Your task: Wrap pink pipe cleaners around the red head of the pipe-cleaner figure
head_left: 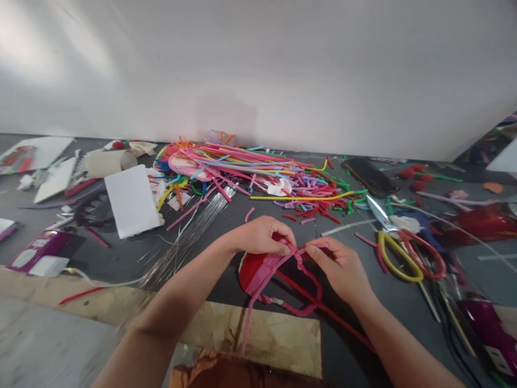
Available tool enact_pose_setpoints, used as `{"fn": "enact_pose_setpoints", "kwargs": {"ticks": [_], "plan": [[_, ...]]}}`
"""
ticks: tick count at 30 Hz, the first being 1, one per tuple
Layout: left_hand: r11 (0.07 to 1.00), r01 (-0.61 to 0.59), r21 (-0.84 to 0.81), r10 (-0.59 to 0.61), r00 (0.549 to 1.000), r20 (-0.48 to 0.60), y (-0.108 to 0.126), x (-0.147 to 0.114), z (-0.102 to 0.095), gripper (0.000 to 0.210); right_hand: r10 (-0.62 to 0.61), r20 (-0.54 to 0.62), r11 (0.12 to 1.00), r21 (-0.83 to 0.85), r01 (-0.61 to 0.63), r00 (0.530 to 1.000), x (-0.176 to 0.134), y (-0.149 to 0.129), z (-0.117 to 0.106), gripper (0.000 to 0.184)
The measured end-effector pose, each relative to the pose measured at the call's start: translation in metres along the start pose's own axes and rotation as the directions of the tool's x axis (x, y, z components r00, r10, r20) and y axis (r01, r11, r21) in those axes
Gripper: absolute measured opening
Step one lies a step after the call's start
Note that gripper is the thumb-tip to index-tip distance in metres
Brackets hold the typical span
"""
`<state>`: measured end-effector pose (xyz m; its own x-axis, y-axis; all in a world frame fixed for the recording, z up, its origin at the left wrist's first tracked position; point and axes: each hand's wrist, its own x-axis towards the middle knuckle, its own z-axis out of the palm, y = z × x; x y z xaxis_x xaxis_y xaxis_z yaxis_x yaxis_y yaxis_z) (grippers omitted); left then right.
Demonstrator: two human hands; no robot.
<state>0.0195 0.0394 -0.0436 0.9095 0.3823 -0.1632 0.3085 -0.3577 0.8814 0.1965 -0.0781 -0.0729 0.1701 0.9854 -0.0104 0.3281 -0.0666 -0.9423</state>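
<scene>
My left hand [270, 237] pinches the top of a red and pink pipe-cleaner piece [260, 272] whose strands lie side by side. Close beside it, my right hand [335, 261] pinches the end of a pink pipe cleaner [313, 248] between thumb and fingers. The two hands are a short way apart over the dark table. From the piece hangs a twisted pink loop [319, 285]. A red pipe cleaner [343, 323] runs from it under my right forearm, and a pink strand trails down toward the table's front edge.
Behind my hands lies a heap of coloured pipe cleaners [250, 161] and cut bits. Scissors with yellow and red handles [399, 256] and a dark phone [371, 175] are on the right. Thin metal wires [189, 237], a white card [132, 202] and a purple device [42, 250] sit left.
</scene>
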Motion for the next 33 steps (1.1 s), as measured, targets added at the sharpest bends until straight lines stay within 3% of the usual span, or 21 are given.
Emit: {"fn": "enact_pose_setpoints", "kwargs": {"ticks": [4, 7, 10, 18, 23, 30, 33], "plan": [[0.998, 0.009, 0.063, -0.008, 1.000, -0.011, 0.003, -0.001, 0.000, 0.024, 0.094, 0.109, 0.981, 0.157, -0.111, 0.990, 0.004, 0.001, -0.001, 0.027], [0.983, 0.039, 0.177, -0.030, 0.998, -0.051, 0.005, 0.000, 0.003, 0.030, 0.102, 0.114, 0.979, 0.167, -0.120, 0.988, 0.002, 0.002, -0.002, 0.027], [0.968, 0.011, 0.252, 0.004, 0.998, -0.058, 0.006, 0.000, 0.005, 0.023, 0.116, 0.116, 0.972, 0.192, -0.137, 0.986, 0.001, 0.000, -0.001, 0.026], [0.984, 0.038, 0.176, -0.031, 0.999, -0.044, 0.006, -0.001, 0.002, 0.019, 0.100, 0.130, 0.977, 0.176, -0.122, 0.986, 0.002, -0.005, -0.003, 0.026], [0.988, -0.002, 0.155, 0.002, 1.000, 0.002, 0.006, -0.002, 0.000, 0.025, 0.035, 0.132, 0.991, 0.122, -0.051, 0.991, 0.000, -0.003, -0.004, 0.022], [0.974, 0.037, 0.223, -0.013, 0.994, -0.111, 0.004, 0.001, 0.006, 0.016, -0.204, 0.150, 0.976, -0.050, 0.213, 0.967, -0.005, 0.006, -0.002, 0.012], [0.966, 0.009, 0.258, 0.022, 0.992, -0.120, 0.001, 0.002, 0.006, 0.014, -0.251, 0.178, 0.962, -0.066, 0.266, 0.952, -0.006, 0.004, -0.003, 0.011]]}}
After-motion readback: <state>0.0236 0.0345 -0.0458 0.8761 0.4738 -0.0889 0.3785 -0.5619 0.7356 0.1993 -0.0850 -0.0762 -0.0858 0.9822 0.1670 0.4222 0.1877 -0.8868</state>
